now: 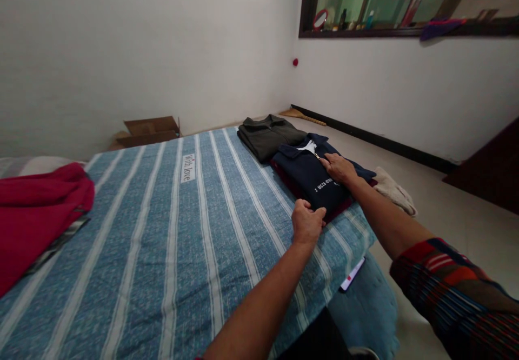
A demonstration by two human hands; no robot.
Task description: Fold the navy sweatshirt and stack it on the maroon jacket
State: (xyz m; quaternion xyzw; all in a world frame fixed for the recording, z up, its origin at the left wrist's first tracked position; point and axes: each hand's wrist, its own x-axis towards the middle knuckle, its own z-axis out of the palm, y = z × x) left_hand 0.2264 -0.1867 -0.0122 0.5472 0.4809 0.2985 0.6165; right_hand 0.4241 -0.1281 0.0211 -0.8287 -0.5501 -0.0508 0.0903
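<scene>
So the navy top (pixel 308 179) sits right under both hands, lying front-up over a maroon garment (pixel 344 206) near the bed (pixel 227 230) edge, probably just because that corner is easy to reach. The left hand (pixel 308 220) has its grip pinched on the near bottom edge, thumb against fingers, which I'd guess keeps that edge straight. Right hand (pixel 339 170) is up beside the zip (pixel 317 156), fingers curled on the cloth; honestly can't tell if that grip is clamped or just pressing, maybe to keep the front flat. Just beyond the right grip, past the collar, there's a folded dark grey garment (pixel 265 137), seemingly parked out of the way. Red cloth (pixel 44 203) is well off to the left of both grips, so nothing's crowding them.
</scene>
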